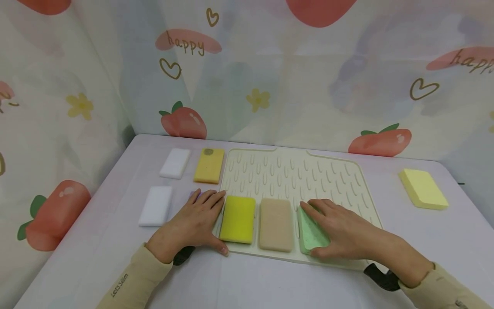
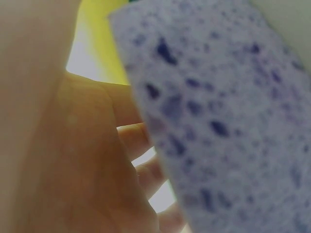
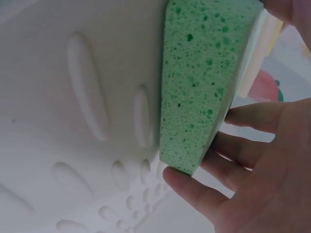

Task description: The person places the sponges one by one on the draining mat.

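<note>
My right hand (image 1: 339,229) grips a light green sponge (image 3: 199,82) at the right end of a row on a cream ridged mat (image 1: 293,176). Its thumb is at the sponge's near end, its fingers at the far end. The left hand (image 1: 194,225) spreads over a purple sponge (image 2: 233,116) by the mat's left edge, with thumb and fingers around it. Most of that sponge is hidden in the head view, and its fingertips pass behind it in the left wrist view. Beside the left hand lies a bright yellow sponge (image 1: 238,219), then a beige sponge (image 1: 275,224).
Two white sponges (image 1: 175,163) lie on the left of the white table (image 1: 247,285), near a darker yellow sponge (image 1: 208,167) with a round mark. Far right sits a pale yellow sponge (image 1: 423,189). A patterned cloth (image 1: 293,86) rises behind the table.
</note>
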Tool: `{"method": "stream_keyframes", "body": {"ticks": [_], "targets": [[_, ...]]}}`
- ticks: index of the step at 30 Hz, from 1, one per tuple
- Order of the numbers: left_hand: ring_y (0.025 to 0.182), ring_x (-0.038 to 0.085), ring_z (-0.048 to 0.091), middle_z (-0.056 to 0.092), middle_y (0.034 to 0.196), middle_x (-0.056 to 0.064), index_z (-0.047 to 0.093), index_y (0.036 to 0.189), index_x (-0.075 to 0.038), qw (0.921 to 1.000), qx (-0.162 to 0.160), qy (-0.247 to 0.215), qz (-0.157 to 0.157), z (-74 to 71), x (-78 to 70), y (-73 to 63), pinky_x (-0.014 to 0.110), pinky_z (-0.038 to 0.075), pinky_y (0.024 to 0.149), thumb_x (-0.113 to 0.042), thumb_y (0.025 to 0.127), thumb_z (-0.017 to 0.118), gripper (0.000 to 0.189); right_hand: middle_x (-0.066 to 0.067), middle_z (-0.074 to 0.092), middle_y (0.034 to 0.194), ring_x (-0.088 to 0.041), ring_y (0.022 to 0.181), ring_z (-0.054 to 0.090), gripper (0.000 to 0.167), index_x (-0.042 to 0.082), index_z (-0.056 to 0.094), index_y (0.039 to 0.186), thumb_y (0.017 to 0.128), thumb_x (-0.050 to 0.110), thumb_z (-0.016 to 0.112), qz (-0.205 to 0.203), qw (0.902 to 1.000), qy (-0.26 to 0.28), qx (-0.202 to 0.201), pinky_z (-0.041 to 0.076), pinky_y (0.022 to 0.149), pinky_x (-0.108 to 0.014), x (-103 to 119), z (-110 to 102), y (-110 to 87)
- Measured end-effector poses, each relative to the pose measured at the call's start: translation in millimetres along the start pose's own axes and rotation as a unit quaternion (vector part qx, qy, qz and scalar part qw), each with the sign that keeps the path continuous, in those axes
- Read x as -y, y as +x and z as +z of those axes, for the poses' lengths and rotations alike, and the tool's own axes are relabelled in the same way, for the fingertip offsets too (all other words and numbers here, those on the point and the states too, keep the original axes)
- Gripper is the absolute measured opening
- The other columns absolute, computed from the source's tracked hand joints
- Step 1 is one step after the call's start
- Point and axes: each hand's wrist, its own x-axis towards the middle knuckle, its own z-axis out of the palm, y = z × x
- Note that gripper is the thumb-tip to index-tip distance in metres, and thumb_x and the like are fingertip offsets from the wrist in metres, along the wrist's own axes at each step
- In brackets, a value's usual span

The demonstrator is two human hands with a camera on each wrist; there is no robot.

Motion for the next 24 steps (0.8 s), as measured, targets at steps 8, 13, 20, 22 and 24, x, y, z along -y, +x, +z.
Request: {"method": "stream_keyframes", "body": {"ticks": [8, 13, 20, 22, 24], "targets": [[0.147, 0.031, 0.027, 0.029, 0.162, 0.011, 0.035, 0.153, -0.001, 1.0, -0.003, -0.001, 0.002, 0.1, 0.3, -0.2, 0.059, 0.015, 0.122, -0.081, 0.057, 0.075, 0.131, -0.01, 0.048, 0.143, -0.028, 0.13, 0.048, 0.097, 0.006, 0.042, 0.149, 0.075, 0.061, 0.074, -0.016, 0.9998, 0.001, -0.011, 0.047, 0.103, -0.049, -2.5, 4.5, -1.1], [0.147, 0.031, 0.027, 0.029, 0.162, 0.011, 0.034, 0.153, -0.001, 1.0, -0.003, -0.001, 0.003, 0.0, 0.0, 0.2, 0.059, 0.014, 0.122, -0.081, 0.057, 0.075, 0.131, -0.011, 0.043, 0.148, -0.03, 0.134, 0.044, 0.096, 0.009, 0.042, 0.15, 0.08, 0.073, 0.064, -0.021, 0.9994, 0.015, -0.022, 0.045, 0.103, -0.052, -5.8, 2.7, -3.4], [0.147, 0.031, 0.027, 0.029, 0.162, 0.011, 0.035, 0.153, -0.001, 1.0, -0.005, 0.003, 0.003, 0.9, 0.3, 0.5, 0.059, 0.015, 0.122, -0.082, 0.057, 0.074, 0.131, -0.007, 0.041, 0.151, -0.03, 0.136, 0.042, 0.087, 0.016, 0.045, 0.149, 0.084, 0.072, 0.059, 0.015, 0.999, 0.036, -0.022, 0.043, 0.104, -0.055, -13.5, -2.0, -6.7], [0.148, 0.031, 0.027, 0.029, 0.162, 0.01, 0.034, 0.153, -0.001, 1.0, -0.004, 0.004, 0.002, 0.9, 0.2, 0.5, 0.059, 0.014, 0.122, -0.082, 0.057, 0.074, 0.131, -0.007, 0.041, 0.151, -0.03, 0.136, 0.041, 0.085, 0.017, 0.046, 0.148, 0.084, 0.072, 0.059, 0.023, 0.9988, 0.037, -0.023, 0.043, 0.105, -0.056, -15.5, -3.3, -7.4], [0.148, 0.031, 0.027, 0.029, 0.162, 0.01, 0.034, 0.153, -0.002, 1.0, -0.003, 0.004, 0.002, 0.8, 0.1, 0.5, 0.058, 0.014, 0.122, -0.082, 0.057, 0.074, 0.131, -0.007, 0.042, 0.151, -0.031, 0.136, 0.041, 0.083, 0.017, 0.047, 0.147, 0.085, 0.071, 0.059, 0.027, 0.9986, 0.036, -0.027, 0.042, 0.104, -0.058, -17.4, -5.0, -8.3]]}}
